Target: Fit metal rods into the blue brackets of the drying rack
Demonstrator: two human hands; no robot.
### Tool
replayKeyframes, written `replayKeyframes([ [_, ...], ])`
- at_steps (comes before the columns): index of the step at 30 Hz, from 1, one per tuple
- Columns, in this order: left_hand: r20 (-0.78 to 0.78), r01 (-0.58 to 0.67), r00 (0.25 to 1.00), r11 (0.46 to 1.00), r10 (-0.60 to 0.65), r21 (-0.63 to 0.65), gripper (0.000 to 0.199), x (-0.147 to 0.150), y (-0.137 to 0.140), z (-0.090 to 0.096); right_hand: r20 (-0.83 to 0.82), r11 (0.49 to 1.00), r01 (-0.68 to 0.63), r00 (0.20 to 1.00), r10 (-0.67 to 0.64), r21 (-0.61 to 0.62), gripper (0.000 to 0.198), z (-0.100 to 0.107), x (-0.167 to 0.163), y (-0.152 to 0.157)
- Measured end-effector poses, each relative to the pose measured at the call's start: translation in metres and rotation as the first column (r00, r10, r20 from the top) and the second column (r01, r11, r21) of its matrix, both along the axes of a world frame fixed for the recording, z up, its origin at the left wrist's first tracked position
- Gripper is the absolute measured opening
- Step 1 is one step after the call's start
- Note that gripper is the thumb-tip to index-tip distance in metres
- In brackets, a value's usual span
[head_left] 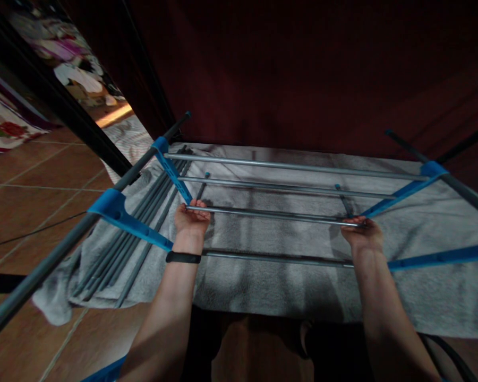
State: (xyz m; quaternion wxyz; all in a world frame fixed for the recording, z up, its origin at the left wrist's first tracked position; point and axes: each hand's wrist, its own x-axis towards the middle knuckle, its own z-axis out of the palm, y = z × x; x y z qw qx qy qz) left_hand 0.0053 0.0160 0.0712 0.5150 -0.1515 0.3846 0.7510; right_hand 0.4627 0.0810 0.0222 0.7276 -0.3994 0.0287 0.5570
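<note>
Between my hands a thin grey metal tube lies level, one end in each hand. My left hand, a dark band on its wrist, is palm up with the fingers curled round the tube's left end. My right hand grips the right end, its fingertips partly hidden. Around them stands a rack frame with a blue plastic bracket at left and another blue bracket at right. Two parallel crossbars, a far crossbar and a near crossbar, span the frame.
Several loose grey tubes lie on a grey towel at left. A dark red panel rises behind the rack. Piled clothes are at the far left, and a thin cord crosses the tiled floor.
</note>
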Motion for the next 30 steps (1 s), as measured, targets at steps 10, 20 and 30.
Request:
replayKeyframes([
  [10,0.014,-0.009,1.000,1.000,0.008,0.021,0.042,0.003,-0.001,0.002,0.012,0.994,-0.110,0.994,0.110,-0.022,0.015,-0.001,-0.025,0.002],
  [20,0.013,-0.034,0.999,0.999,0.034,0.040,0.051,0.004,-0.001,0.004,-0.019,0.990,-0.140,0.990,0.139,-0.026,0.015,0.000,-0.033,0.003],
  [30,0.008,-0.007,1.000,1.000,0.007,-0.018,0.045,0.007,-0.002,0.004,-0.019,0.984,-0.166,0.986,0.165,-0.067,0.014,0.003,-0.039,0.001],
])
